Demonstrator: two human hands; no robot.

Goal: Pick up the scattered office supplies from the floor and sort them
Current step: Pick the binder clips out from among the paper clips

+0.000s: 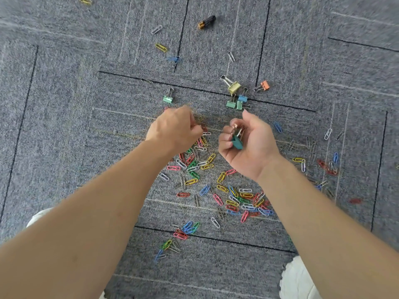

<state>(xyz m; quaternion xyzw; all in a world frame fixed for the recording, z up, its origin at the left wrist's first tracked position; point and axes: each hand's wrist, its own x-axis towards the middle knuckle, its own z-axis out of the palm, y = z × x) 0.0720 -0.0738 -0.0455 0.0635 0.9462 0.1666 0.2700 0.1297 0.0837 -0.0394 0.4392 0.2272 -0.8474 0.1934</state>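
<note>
The place looks like an office: the floor (64,104) is laid with grey carpet tiles (thin black and pale lines run across them), and coloured paper clips (217,199), binder clips (234,87) and a battery (206,22) lie scattered on it.

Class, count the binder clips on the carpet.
6: lone green clip, then gold, orange, blue and two green clustered right; left hand and right hand may hide more.

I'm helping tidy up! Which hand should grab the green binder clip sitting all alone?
Left. The left hand is nearest that lone green binder clip, with its fingers down at the carpet. The right hand is palm-up, holding a dark green binder clip.
</note>
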